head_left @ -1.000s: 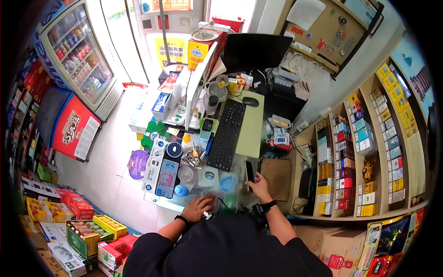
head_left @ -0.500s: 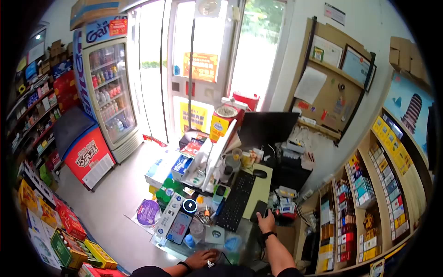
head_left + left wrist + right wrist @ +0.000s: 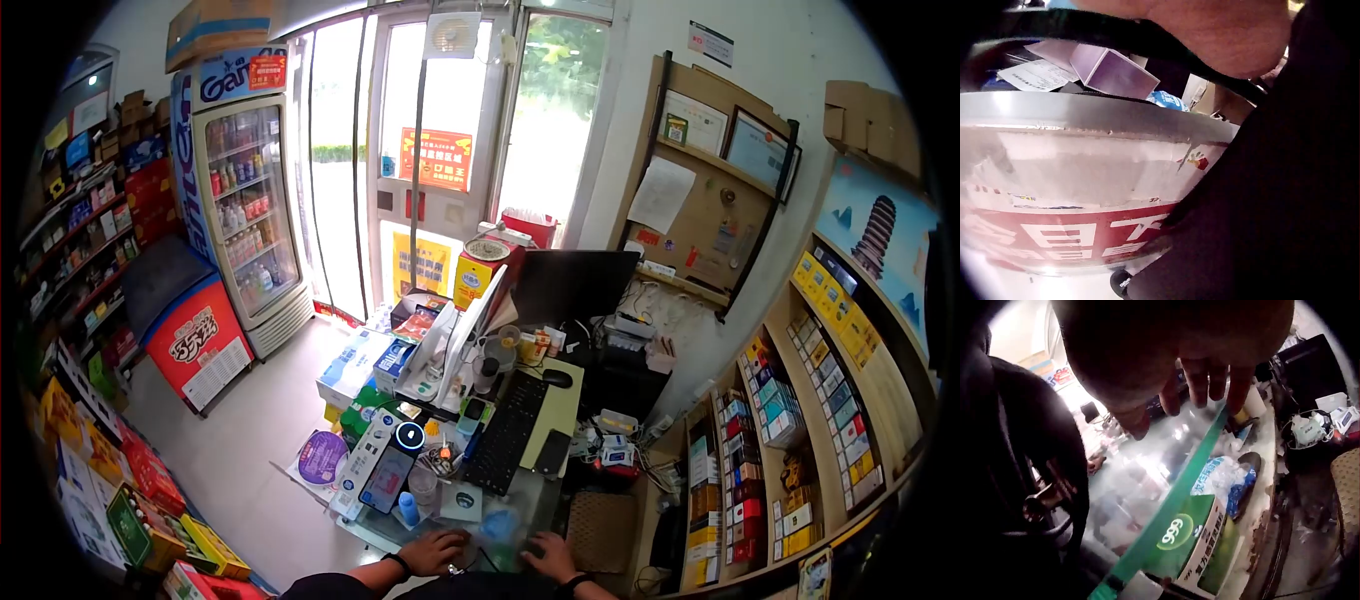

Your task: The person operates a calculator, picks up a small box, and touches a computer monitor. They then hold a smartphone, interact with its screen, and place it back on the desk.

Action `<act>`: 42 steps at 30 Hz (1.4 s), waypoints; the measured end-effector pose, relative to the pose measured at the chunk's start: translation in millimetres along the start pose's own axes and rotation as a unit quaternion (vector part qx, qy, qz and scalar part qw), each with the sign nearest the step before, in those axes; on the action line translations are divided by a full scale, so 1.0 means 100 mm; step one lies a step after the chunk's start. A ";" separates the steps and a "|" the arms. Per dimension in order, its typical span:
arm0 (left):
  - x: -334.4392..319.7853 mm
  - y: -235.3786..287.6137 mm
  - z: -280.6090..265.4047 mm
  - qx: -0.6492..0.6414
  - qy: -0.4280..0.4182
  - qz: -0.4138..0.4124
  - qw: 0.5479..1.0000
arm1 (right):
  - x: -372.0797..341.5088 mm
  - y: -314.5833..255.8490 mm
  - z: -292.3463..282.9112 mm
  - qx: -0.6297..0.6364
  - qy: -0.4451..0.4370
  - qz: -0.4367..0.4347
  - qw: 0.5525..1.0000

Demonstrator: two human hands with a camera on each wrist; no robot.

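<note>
A dark phone (image 3: 552,452) lies on the yellow-green mat (image 3: 560,412), right of the black keyboard (image 3: 505,434). My right hand (image 3: 550,556) is at the front edge of the glass counter, holding nothing; in the right wrist view its fingers (image 3: 1197,384) spread over the glass top (image 3: 1147,469). At the same front edge my left hand (image 3: 434,552) rests with nothing visible in its grip. The left wrist view shows only part of that hand (image 3: 1222,31), above a white counter side with a red printed band (image 3: 1066,234).
Around the counter stand a monitor (image 3: 570,290), a blue bottle (image 3: 408,508), a payment device (image 3: 388,480) and a woven seat (image 3: 602,530). A green box (image 3: 1179,534) sits below the glass edge. Shelves of small packs (image 3: 745,490) line the right side.
My right hand has put the phone down on the mat, let go and drawn back to the counter's front edge. The head view has tilted up. My left hand stays near the edge.
</note>
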State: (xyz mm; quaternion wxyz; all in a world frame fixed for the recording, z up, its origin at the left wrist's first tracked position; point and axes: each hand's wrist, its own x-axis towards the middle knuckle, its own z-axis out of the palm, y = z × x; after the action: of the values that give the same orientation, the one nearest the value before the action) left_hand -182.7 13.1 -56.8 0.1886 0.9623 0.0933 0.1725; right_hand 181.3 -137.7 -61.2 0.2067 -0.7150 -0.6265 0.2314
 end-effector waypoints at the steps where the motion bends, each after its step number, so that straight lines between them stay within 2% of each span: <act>1: 0.01 0.03 0.00 0.006 0.001 -0.006 1.000 | -0.09 0.01 0.01 0.000 -0.031 -0.011 0.999; 4: 0.11 0.20 -0.04 0.022 0.026 -0.039 0.999 | -0.21 0.16 0.21 -0.014 -0.054 -0.051 0.997; 7: 0.24 0.33 -0.06 0.037 0.043 -0.070 0.996 | -0.19 0.08 0.23 -0.065 -0.113 -0.044 0.991; 8: 0.29 0.30 0.03 0.011 0.051 -0.084 0.995 | -0.20 0.01 0.23 -0.064 -0.119 -0.038 0.990; 10: 0.49 0.41 0.02 -0.090 0.134 -0.117 0.980 | -0.22 -0.04 0.17 -0.068 -0.135 -0.029 0.988; 14: 0.76 0.89 -0.26 0.029 0.172 -0.225 0.959 | -0.19 -0.05 0.14 -0.115 -0.181 -0.030 0.976; 15: 0.82 0.90 -0.26 0.046 0.184 -0.221 0.956 | -0.13 -0.06 0.09 -0.101 -0.176 -0.030 0.979; 17: 0.74 1.05 -0.25 0.058 0.178 -0.218 0.958 | -0.23 -0.07 0.10 -0.063 -0.180 -0.021 0.981; 18: 0.65 1.00 -0.18 0.012 0.191 -0.191 0.963 | -0.23 -0.08 0.08 -0.068 -0.170 -0.022 0.983; 21: 0.23 1.25 -0.19 0.019 0.144 -0.232 0.962 | -0.32 -0.12 0.13 -0.092 -0.146 -0.031 0.984; 23: -0.23 1.41 -0.03 0.017 0.115 -0.310 0.944 | -0.34 -0.06 0.20 -0.104 -0.118 -0.041 0.987; 25: -0.80 1.66 0.07 -0.001 0.076 -0.404 0.912 | -0.34 -0.09 0.21 -0.100 -0.099 -0.041 0.989; 26: -1.13 1.83 0.13 -0.011 0.034 -0.472 0.881 | -0.37 -0.13 0.19 -0.092 -0.090 -0.042 0.991; 30: -2.71 2.49 0.65 -0.073 -0.119 -0.688 0.712 | -0.44 -0.27 0.05 -0.029 -0.076 -0.035 0.996; 32: -3.43 2.94 0.93 -0.100 -0.152 -0.739 0.649 | -0.43 -0.25 0.09 -0.036 -0.058 -0.053 0.996; 34: -3.68 3.39 0.94 -0.163 -0.214 -0.782 0.562 | -0.40 -0.22 0.12 -0.036 -0.040 -0.066 0.996; 36: -3.81 3.74 1.00 -0.168 -0.153 -0.825 0.518 | -0.44 -0.18 0.18 -0.027 -0.027 -0.066 0.997; 37: -3.80 3.85 1.03 -0.150 -0.128 -0.840 0.506 | -0.45 -0.20 0.17 -0.026 -0.017 -0.076 0.997; 42: -3.59 3.70 1.01 -0.168 -0.003 -0.828 0.535 | -0.42 -0.29 0.17 -0.024 -0.041 -0.036 0.998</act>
State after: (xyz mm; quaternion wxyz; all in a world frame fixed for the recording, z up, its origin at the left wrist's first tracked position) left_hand -434.3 -445.5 -104.9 0.4054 0.4068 0.8170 -0.0509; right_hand 143.8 -175.3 -54.6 0.1721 -0.6865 -0.6651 0.2381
